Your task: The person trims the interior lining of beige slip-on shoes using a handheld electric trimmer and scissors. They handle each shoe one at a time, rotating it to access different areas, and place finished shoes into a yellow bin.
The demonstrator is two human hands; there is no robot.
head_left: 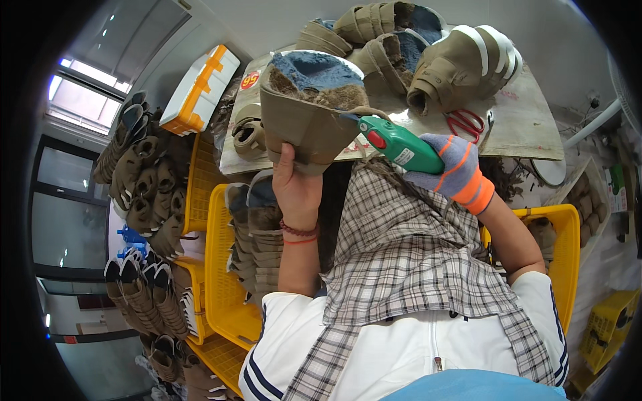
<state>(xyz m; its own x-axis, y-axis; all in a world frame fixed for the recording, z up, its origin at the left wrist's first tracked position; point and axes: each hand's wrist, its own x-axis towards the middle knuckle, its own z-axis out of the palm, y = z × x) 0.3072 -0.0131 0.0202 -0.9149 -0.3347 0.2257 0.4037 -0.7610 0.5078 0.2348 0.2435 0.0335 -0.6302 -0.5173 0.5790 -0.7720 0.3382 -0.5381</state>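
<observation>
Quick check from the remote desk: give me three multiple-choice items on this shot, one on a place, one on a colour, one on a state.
1. Where are the red-handled scissors?
A. On the board by the piled shoe uppers
B. In a yellow crate
C. On the lap

2. What colour is the tool in the right hand?
A. Yellow
B. Green
C. White

3. How is the left hand?
A. Empty
B. Gloved
C. Bare, gripping a tan shoe upper

Answers: 1 A, they lie on the board; 2 B, green body, red button; 3 C, bare fingers clasp its lower edge.
</observation>
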